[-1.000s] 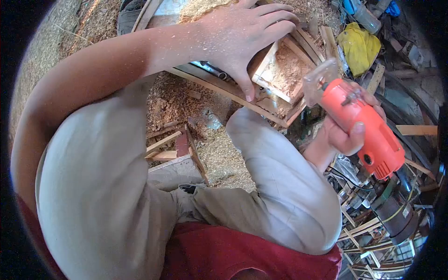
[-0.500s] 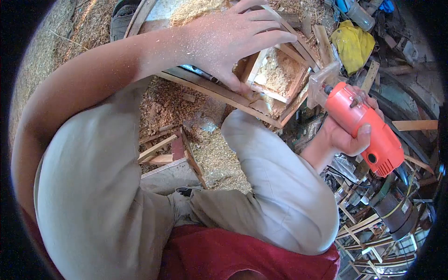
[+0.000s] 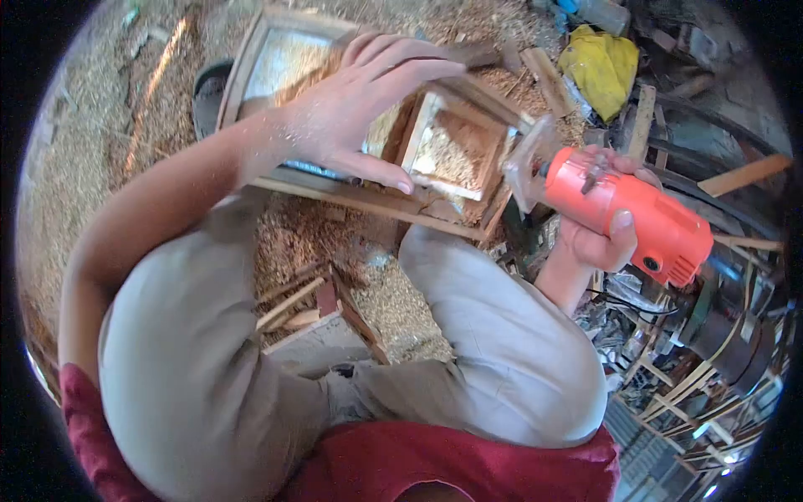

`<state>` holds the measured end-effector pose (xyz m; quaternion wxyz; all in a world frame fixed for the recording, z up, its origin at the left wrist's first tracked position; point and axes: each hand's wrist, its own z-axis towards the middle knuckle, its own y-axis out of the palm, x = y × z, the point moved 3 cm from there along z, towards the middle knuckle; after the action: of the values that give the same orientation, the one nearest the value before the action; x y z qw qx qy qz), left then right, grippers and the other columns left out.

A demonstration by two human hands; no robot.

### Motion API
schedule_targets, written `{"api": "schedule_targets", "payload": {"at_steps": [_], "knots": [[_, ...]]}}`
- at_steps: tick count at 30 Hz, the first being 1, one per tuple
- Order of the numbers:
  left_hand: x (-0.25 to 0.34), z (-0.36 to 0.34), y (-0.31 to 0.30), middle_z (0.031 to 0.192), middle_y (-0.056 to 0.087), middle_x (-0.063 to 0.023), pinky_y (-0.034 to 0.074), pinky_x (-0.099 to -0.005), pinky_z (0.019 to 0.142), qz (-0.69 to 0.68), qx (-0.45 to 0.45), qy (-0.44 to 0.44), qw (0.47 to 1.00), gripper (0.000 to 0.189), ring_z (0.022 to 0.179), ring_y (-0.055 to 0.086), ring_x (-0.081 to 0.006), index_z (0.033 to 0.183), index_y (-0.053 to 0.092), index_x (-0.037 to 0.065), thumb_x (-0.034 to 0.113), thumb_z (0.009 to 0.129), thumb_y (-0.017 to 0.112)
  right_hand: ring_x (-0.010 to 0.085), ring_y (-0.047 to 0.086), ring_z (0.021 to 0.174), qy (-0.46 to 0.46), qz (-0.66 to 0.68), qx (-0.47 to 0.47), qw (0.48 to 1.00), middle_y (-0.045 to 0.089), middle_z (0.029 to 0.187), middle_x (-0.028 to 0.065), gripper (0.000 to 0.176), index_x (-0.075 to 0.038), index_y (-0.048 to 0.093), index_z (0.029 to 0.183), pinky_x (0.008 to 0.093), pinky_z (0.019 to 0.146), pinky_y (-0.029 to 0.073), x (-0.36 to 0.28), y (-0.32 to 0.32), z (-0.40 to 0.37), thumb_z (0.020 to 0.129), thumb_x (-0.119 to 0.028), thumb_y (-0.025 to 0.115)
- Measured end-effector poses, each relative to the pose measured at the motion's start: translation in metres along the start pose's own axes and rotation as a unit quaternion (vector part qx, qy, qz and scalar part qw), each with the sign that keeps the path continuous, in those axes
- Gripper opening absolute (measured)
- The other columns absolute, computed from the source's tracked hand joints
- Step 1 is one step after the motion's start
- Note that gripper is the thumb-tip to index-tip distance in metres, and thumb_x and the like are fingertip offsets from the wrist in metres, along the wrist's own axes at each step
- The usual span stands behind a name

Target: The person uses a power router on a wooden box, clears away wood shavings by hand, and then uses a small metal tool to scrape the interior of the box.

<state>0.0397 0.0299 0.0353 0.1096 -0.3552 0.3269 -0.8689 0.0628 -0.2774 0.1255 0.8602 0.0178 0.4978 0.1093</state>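
My right hand (image 3: 604, 243) is wrapped around an orange-red trim router (image 3: 627, 213), held tilted with its clear plastic base (image 3: 529, 167) facing the right end of a wooden tray. Over the middle of this shallow tray (image 3: 351, 199) is my left hand (image 3: 355, 113), fingers stretched out and thumb apart, dusted with sawdust. Whether its palm touches anything is hidden. A small square wooden frame (image 3: 407, 159) lies inside the tray's right part, with sawdust within it. Beneath my left wrist, a blue and dark rod-like thing (image 3: 314, 170) shows in part.
My bent knees (image 3: 502, 335) lie below the tray. Between them a small wooden piece with slats (image 3: 322, 335) rests on the shavings-covered ground. To the right are a yellow cloth (image 3: 598, 71), wood scraps (image 3: 744, 177) and cables. A dark shoe (image 3: 209, 100) is beside the tray's left end.
The view has shifted, showing more of the tray. My left hand has moved left, its thumb now away from the small frame. The router has come nearer the tray's right end.
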Motion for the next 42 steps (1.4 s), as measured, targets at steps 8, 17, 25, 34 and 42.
{"api": "schedule_targets", "payload": {"at_steps": [8, 17, 25, 34, 42], "knots": [[0.053, 0.05, -0.128, 0.135, 0.06, -0.0144, 0.04, -0.047, 0.114, 0.062, -0.065, 0.007, 0.996, 0.05, 0.132, 0.054, -0.0325, 0.134, 0.063, 0.006, 0.032, 0.092, 0.074, 0.0367, 0.067, 0.102, 0.116, 0.045, -0.045, 0.991, 0.066, 0.11, 0.0197, 0.056, 0.0, 0.055, 0.125, 0.0522, 0.092, 0.056, -0.077, 0.027, 0.027, 0.076, -0.023, 0.071], [0.292, 0.119, -0.234, 0.134, 0.062, -0.0133, 0.045, -0.0415, 0.109, 0.094, 0.09, 0.071, 0.989, 0.05, 0.128, 0.059, -0.0282, 0.142, 0.058, 0.009, 0.026, 0.096, 0.07, 0.0244, 0.071, 0.09, 0.165, 0.015, -0.139, 0.976, 0.071, 0.099, 0.0133, 0.046, -0.001, 0.061, 0.118, 0.0392, 0.082, 0.059, -0.223, 0.111, 0.028, 0.076, -0.012, 0.073], [0.424, 0.099, -0.245, 0.126, 0.065, -0.0119, 0.048, -0.0399, 0.103, 0.157, 0.083, 0.085, 0.98, 0.043, 0.116, 0.062, -0.0288, 0.141, 0.062, 0.013, 0.025, 0.099, 0.067, 0.0132, 0.068, 0.087, 0.094, -0.071, -0.18, 0.977, 0.071, 0.098, 0.0031, 0.05, -0.002, 0.067, 0.116, 0.0325, 0.08, 0.056, -0.31, 0.152, -0.035, 0.069, -0.007, 0.085], [0.488, 0.055, -0.228, 0.102, 0.066, -0.0051, 0.053, -0.0279, 0.087, 0.035, 0.116, -0.067, 0.99, 0.021, 0.094, 0.064, -0.0108, 0.118, 0.062, 0.003, 0.012, 0.1, 0.067, 0.0126, 0.065, 0.094, 0.02, -0.171, -0.234, 0.957, 0.069, 0.103, 0.0023, 0.058, -0.004, 0.062, 0.116, 0.0323, 0.085, 0.054, -0.331, 0.166, -0.096, 0.066, -0.013, 0.09], [0.501, 0.034, -0.228, 0.09, 0.067, -0.0072, 0.055, -0.0306, 0.079, 0.066, 0.226, -0.074, 0.969, 0.033, 0.087, 0.068, -0.0139, 0.127, 0.057, 0.008, 0.008, 0.096, 0.069, 0.0177, 0.072, 0.092, 0.015, -0.162, -0.255, 0.953, 0.074, 0.103, 0.0087, 0.06, -0.004, 0.066, 0.117, 0.035, 0.085, 0.057, -0.33, 0.18, -0.1, 0.066, -0.024, 0.089]]}}
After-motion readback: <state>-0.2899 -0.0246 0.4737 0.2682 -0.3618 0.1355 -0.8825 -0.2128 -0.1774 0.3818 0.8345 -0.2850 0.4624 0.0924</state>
